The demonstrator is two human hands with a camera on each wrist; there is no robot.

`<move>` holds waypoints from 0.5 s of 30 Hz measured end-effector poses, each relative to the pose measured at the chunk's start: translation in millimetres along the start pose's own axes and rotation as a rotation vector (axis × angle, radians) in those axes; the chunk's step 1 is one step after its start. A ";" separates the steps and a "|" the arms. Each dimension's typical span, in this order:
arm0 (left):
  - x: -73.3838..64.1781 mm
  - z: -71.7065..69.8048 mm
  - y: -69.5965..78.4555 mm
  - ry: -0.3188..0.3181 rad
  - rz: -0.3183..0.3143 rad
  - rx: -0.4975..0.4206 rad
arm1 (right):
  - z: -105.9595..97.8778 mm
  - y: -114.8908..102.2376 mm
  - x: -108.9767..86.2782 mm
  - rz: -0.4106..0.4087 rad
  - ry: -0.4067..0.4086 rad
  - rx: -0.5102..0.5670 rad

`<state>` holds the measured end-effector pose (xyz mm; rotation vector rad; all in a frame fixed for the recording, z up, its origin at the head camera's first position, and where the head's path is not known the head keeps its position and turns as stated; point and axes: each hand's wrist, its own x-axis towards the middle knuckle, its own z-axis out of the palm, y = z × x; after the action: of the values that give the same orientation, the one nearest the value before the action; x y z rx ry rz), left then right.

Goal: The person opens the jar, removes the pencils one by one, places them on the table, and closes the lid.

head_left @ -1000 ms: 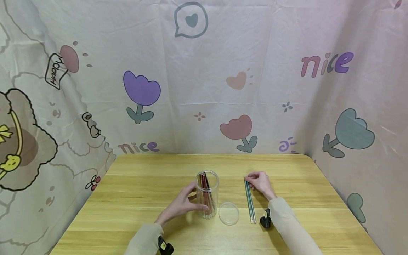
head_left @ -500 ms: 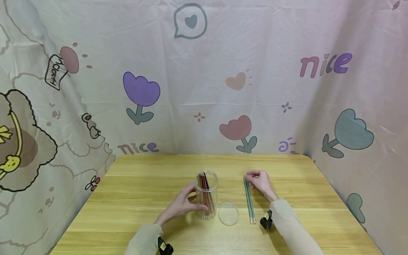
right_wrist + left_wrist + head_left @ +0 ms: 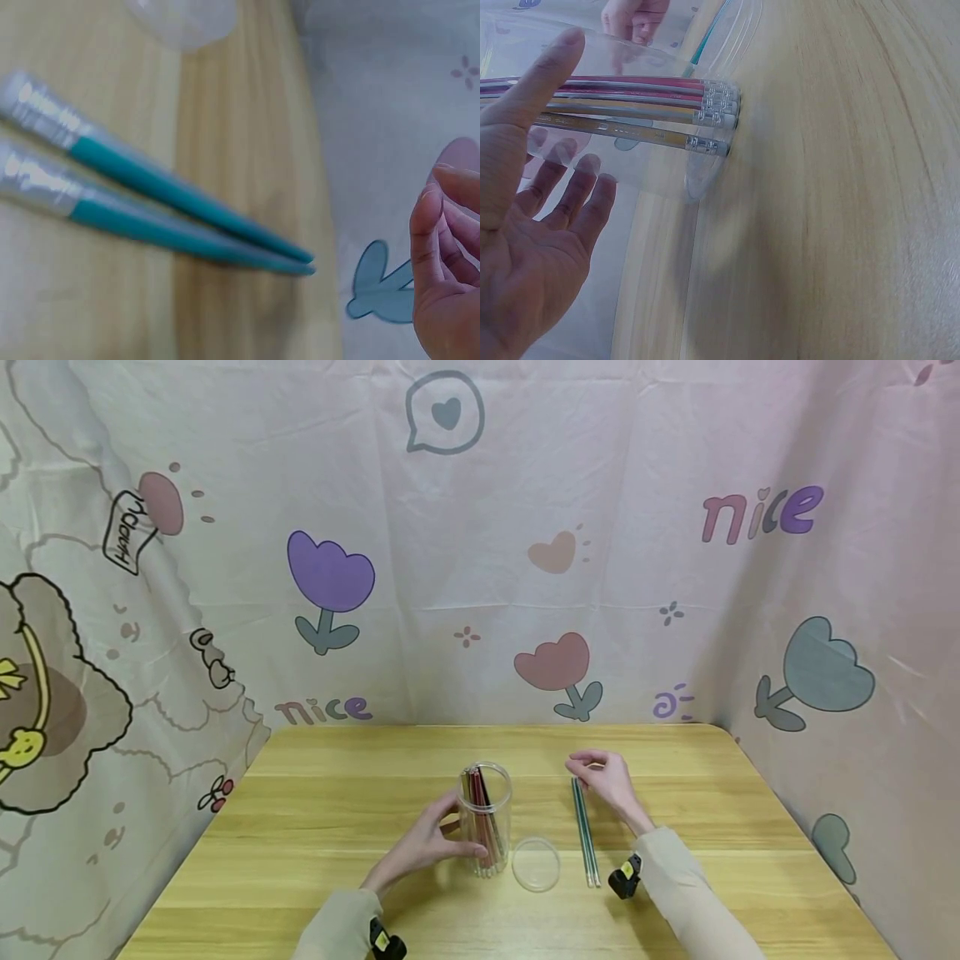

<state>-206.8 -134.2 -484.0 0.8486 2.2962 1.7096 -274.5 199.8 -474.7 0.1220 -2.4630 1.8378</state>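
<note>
Jar [image 3: 503, 828] steadied by one hand, green pencils [image 3: 586, 832] lying free beneath the other

Near the middle of the head view, low in the frame, the clear jar stands upright on the wooden table [image 3: 697, 793]. The left hand [image 3: 422, 845] is wrapped part-way round it from the left side, with the thumb across the near face and the fingers on the far side. Such a low hold probably serves to stop the jar from tipping while leaving its mouth unobstructed. Inside, red, black and yellowish pencils [image 3: 477, 787] lean together toward the left wall; the left wrist view shows their metal bands and erasers at the bottom, an arrangement that likely keeps the other ends easy to see.

Just right of the jar, the round clear lid [image 3: 536, 865] lies flat on the tabletop, off the opening and seemingly out of the way.

Farther right, two green pencils lie side by side, eraser ends toward the bottom of the frame. Their matching direction would suit picking them up by the far tips. The right hand [image 3: 611, 782] is by those tips, fingers loosely curled, forefinger and thumb close together; nothing shows between them. In the right wrist view the pencils appear apart from the fingers.
</note>
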 end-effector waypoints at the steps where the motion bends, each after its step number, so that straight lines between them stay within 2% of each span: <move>1: 0.0 0.1 0.1 0.001 -0.002 -0.002 | 0.4 -3.1 -0.4 -0.006 -0.005 0.016; 15: 0.0 0.7 -2.4 0.007 0.000 -0.016 | 11.1 -48.1 -8.8 -0.178 -0.059 0.084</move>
<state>-207.3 -134.1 -486.4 0.8406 2.2837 1.7312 -260.9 175.7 -432.9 0.3918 -2.3254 1.8863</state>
